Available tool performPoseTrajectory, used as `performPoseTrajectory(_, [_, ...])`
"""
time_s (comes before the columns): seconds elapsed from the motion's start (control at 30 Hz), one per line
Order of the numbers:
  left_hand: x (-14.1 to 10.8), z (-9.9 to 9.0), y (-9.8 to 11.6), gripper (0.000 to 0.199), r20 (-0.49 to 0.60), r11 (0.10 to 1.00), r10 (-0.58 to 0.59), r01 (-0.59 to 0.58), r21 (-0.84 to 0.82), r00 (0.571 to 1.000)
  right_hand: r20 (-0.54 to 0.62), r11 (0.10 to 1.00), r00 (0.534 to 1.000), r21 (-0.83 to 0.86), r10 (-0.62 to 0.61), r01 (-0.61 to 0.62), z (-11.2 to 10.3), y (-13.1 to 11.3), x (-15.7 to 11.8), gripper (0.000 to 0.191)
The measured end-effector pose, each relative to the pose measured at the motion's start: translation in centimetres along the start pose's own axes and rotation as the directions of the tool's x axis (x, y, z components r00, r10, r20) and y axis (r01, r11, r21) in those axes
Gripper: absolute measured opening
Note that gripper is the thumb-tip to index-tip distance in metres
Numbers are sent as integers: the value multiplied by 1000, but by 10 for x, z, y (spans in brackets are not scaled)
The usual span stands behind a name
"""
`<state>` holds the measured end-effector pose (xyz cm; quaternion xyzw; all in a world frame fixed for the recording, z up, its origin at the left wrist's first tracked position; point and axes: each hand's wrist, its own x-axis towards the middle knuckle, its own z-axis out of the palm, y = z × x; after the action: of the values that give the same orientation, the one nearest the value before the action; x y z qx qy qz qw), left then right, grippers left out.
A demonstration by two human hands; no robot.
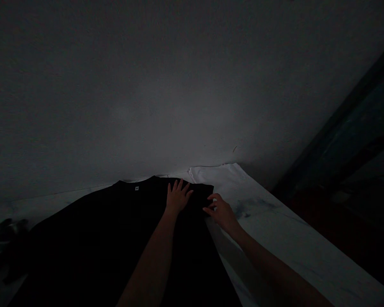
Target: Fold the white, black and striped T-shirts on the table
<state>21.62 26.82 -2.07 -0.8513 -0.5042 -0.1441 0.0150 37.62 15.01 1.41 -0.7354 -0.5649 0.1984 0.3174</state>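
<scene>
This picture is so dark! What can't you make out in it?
Head view:
- The tag on the shirt: too small to read.
- The shirt's bottom: cut off by the lower edge.
- The white cloth: partly hidden by the shirt.
- The dark thing: too dim to identify, at the left edge.

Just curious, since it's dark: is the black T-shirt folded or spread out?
Spread out flat: the black T-shirt lies open on the white surface, collar label at the far end, left hand resting on it.
</scene>
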Motion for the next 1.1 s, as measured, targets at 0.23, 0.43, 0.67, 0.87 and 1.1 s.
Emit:
performPoseTrajectory(0.23, [0,1,-1,54,-1,1000,7,-7,2,1000,188,999,982,-31,-24,30,-8,22,-3,36])
performPoseTrajectory(0.43, [0,-1,1,56,5,1000,6,-6,2,1000,-25,952,998,-302,-53,43,-21,-3,47,28])
performPoseTrajectory(0.67, [2,5,0,75,-11,999,-47,47,6,999,56,878,988,-454,-141,151,-1,-15,103,26])
performPoseTrajectory(0.87, [3,9,-1,72,-25,997,-76,76,0,997,-2,869,1000,-495,-23,19,2,-10,100,10])
performPoseTrajectory(1.1, [1,7,-6,54,1,999,-35,35,-10,999,-8,811,945,-515,-327,276,41,-55,81,34])
